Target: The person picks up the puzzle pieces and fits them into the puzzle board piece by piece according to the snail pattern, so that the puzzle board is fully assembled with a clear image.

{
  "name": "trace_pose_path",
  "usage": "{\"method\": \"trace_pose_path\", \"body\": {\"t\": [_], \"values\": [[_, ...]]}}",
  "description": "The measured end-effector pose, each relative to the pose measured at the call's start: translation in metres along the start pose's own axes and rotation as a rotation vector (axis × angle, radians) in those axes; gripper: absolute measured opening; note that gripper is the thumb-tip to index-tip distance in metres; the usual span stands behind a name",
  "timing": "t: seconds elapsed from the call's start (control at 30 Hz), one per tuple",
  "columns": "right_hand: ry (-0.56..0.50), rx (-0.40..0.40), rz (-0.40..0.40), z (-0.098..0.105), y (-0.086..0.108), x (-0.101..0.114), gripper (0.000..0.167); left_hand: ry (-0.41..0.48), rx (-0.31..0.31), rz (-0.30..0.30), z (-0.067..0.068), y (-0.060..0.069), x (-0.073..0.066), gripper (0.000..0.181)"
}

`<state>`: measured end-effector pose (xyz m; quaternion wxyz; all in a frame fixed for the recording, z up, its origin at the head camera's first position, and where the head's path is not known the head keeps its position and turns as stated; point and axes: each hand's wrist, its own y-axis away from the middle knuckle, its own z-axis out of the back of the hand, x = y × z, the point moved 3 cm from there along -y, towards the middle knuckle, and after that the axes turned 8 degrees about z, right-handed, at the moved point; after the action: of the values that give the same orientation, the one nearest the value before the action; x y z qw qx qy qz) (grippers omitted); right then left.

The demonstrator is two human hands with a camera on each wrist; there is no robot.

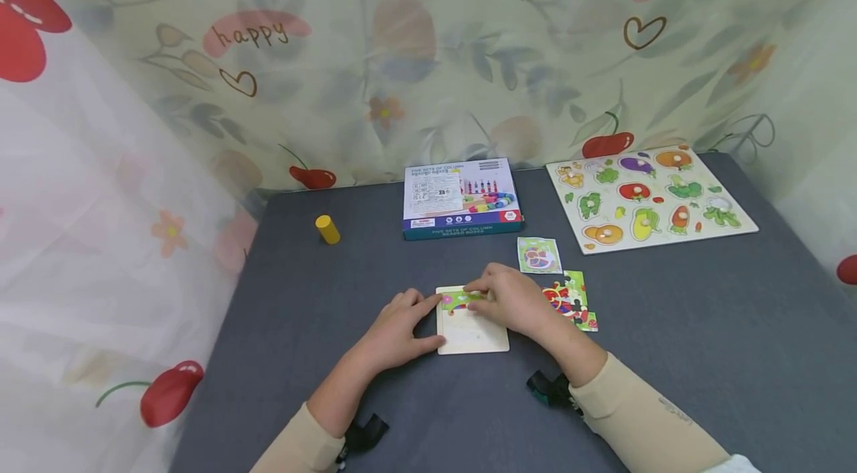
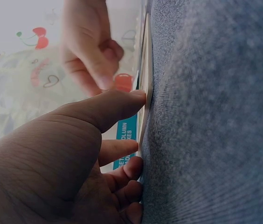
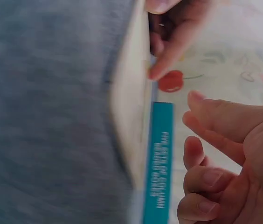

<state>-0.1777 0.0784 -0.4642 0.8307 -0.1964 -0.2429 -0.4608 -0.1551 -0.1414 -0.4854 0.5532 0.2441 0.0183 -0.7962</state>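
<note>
In the head view, a pale square board [image 1: 472, 335] lies on the table with green picture pieces [image 1: 454, 300] along its top. My left hand [image 1: 395, 332] touches the board's left side with thumb and index finger; the left wrist view shows the hand [image 2: 71, 144] with both tips at the board's edge [image 2: 145, 70]. My right hand [image 1: 514, 300] is over the board's upper right, covering part of the pieces. The right wrist view has this hand [image 3: 229, 163] with thumb and index finger extended, other fingers bent, and nothing visible between them, beside the board [image 3: 129, 93].
Loose puzzle pieces [image 1: 576, 294] lie right of the board, below a small picture card [image 1: 539, 256]. A boxed set [image 1: 462, 221] stands behind, a vegetable puzzle board [image 1: 659, 213] is at back right, and a yellow cylinder [image 1: 328, 230] at back left.
</note>
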Motion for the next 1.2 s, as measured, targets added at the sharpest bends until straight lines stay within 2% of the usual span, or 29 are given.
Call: {"method": "trace_pose_path", "body": {"t": [0.2,0.57,0.83,1.2], "values": [[-0.053,-0.043,0.017,0.029,0.007,0.018,0.029,0.004,-0.002,0.005,-0.001,0.0,0.0,0.076],[-0.045,-0.17,0.094,0.083,0.03,0.046,0.03,0.011,-0.007,0.007,0.0,0.001,0.001,0.076],[-0.057,-0.23,0.093,0.113,0.047,0.047,0.036,0.013,-0.013,0.0,0.0,0.0,0.001,0.076],[0.006,-0.276,0.098,0.144,0.062,0.035,0.04,0.018,-0.018,0.002,0.0,0.001,0.0,0.076]]}}
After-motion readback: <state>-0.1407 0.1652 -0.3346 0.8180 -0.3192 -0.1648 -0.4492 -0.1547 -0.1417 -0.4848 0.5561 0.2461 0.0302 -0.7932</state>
